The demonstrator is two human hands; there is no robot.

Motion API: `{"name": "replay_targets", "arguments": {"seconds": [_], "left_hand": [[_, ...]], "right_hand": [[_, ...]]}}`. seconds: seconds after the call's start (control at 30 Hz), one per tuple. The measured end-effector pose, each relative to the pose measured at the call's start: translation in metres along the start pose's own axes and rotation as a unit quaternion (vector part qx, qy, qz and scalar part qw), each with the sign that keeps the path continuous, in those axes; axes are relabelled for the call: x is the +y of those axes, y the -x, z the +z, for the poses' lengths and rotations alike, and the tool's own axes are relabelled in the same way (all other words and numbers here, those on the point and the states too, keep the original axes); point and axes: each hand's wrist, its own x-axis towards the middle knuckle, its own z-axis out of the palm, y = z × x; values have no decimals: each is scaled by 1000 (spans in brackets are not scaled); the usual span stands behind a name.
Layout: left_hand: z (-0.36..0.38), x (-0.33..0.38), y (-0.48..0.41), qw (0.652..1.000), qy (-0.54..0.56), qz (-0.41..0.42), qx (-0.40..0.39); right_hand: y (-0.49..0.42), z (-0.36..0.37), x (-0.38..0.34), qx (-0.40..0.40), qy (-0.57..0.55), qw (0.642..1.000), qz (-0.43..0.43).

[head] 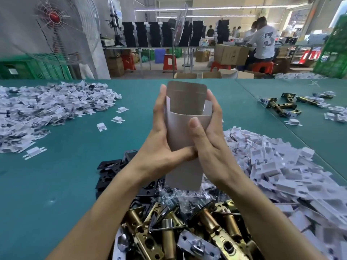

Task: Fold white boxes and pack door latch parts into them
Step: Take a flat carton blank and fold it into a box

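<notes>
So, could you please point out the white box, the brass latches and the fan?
white box (pixel 180 132): head view, front panel.
brass latches (pixel 207 220): head view, a barrel in the near pile.
fan (pixel 54 16): head view, red hub.

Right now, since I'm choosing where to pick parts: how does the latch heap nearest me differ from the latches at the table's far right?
The near latch heap is many pieces piled over each other among clear bags; the far-right latches are only a few, spread singly on the green table. The near latch heap sits at the table's near edge; the far-right latches lie past the white pile. Both look brass-coloured.
</notes>
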Motion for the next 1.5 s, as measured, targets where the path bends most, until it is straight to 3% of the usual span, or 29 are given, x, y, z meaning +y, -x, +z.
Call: {"name": "replay_targets", "arguments": {"seconds": [0.2,0.4,0.57,0.8,1.0,1.23,1.33,1.5], "left_hand": [[5,0,-1,999,12,14,-42],[11,4,0,998,36,56,-10],[6,4,0,997,-14,78,4],[0,1,-3,997,-37,43,49],[-2,4,-4,998,-10,36,52],[-2,5,-3,1000,-6,4,14],[-4,5,-4,998,24,-9,53],[-6,7,-3,991,35,7,126]], "right_hand": [[0,-1,3,-29,-11,999,34],[-4,-7,0,-33,-65,997,-6],[-4,-13,1,-26,-105,994,16],[-12,-37,0,-109,-89,989,45],[-10,-43,-3,-45,-98,994,15],[-9,-55,-1,-76,-65,995,29],[-10,-55,-2,-71,-61,995,19],[-9,-49,-4,-129,-80,986,67]]}}
